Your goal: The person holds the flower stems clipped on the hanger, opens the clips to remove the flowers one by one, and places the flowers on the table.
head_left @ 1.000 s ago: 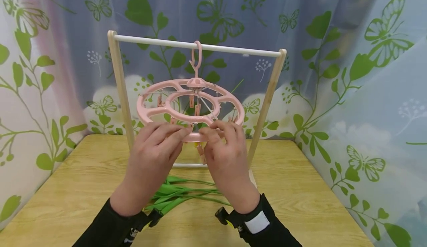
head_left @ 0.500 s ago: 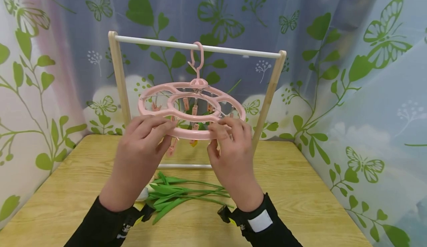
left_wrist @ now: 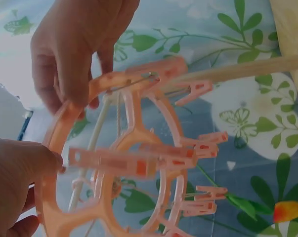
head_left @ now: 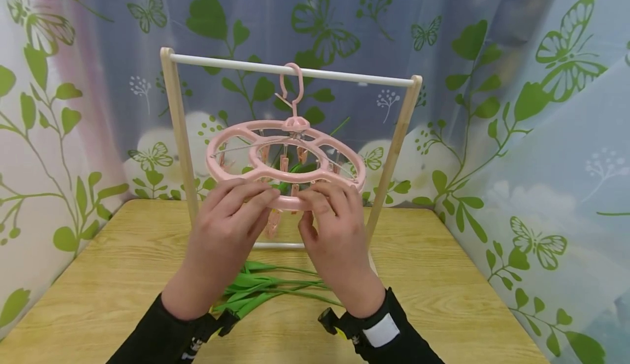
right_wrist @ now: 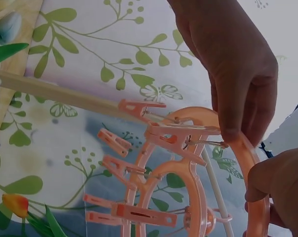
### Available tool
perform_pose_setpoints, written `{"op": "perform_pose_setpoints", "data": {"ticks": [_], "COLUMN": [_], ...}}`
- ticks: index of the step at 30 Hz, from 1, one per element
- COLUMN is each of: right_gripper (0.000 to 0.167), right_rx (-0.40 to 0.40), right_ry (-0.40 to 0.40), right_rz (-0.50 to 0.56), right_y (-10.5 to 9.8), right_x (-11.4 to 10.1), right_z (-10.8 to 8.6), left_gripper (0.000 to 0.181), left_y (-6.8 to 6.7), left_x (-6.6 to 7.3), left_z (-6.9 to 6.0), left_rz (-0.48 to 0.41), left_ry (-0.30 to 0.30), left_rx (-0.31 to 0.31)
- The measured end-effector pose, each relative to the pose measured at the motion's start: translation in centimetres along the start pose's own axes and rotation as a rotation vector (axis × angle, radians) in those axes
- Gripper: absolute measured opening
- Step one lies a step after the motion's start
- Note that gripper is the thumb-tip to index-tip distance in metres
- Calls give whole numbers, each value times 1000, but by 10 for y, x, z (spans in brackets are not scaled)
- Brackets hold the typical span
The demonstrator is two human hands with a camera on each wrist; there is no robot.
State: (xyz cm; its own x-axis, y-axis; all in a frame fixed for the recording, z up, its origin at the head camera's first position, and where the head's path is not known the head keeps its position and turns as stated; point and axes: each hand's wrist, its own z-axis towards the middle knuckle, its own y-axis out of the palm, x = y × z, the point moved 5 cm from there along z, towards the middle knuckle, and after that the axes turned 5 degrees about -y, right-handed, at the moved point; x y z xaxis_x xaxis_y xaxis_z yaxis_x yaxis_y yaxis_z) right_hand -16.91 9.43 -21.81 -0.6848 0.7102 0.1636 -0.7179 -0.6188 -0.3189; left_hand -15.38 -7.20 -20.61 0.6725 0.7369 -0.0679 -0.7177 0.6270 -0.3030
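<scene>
A round pink clip hanger (head_left: 290, 177) hangs by its hook from a white rail (head_left: 236, 63). My left hand (head_left: 221, 238) pinches the near rim left of its middle, and my right hand (head_left: 337, 233) pinches it just to the right. In the left wrist view thumb and fingers bend round the rim. Several pink clothespins (left_wrist: 195, 91) dangle below the ring. From the far side an orange-yellow tulip (left_wrist: 287, 211) hangs, its green stem running up to the clothespins. In the head view its flower is hidden.
Wooden posts (head_left: 178, 129) carry the rail at both sides. Green-leaved tulips (head_left: 266, 285) lie on the wooden table (head_left: 433, 298) below my hands, their flowers mostly behind my left arm. A leaf-and-butterfly curtain (head_left: 536, 134) closes off the back and sides.
The hanger has turned, its near rim and clothespins swinging rightward. My hands spread apart along the rim at half a second ago and are close together again now.
</scene>
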Motion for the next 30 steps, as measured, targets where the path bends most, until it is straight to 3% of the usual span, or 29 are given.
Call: {"op": "perform_pose_setpoints", "data": {"ticks": [10, 17, 23, 26, 30], "right_gripper": [23, 37, 29, 28, 30], "right_rx": [8, 19, 87, 82, 62], "right_ry": [96, 42, -61, -49, -9], "right_rz": [52, 60, 79, 84, 103], "right_y": [-4, -2, -4, -3, 0], "right_x": [25, 16, 3, 4, 11], "right_z": [-2, -1, 2, 2, -2], "left_gripper": [30, 23, 24, 29, 35], "left_y": [-9, -8, -3, -2, 0], "left_x": [-28, -15, 0, -3, -16], "left_z": [-3, -2, 0, 0, -4], "left_rz": [45, 36, 18, -4, -13], "left_ry": [-73, -29, 11, 8, -18], "left_rx": [16, 39, 40, 31, 18]}}
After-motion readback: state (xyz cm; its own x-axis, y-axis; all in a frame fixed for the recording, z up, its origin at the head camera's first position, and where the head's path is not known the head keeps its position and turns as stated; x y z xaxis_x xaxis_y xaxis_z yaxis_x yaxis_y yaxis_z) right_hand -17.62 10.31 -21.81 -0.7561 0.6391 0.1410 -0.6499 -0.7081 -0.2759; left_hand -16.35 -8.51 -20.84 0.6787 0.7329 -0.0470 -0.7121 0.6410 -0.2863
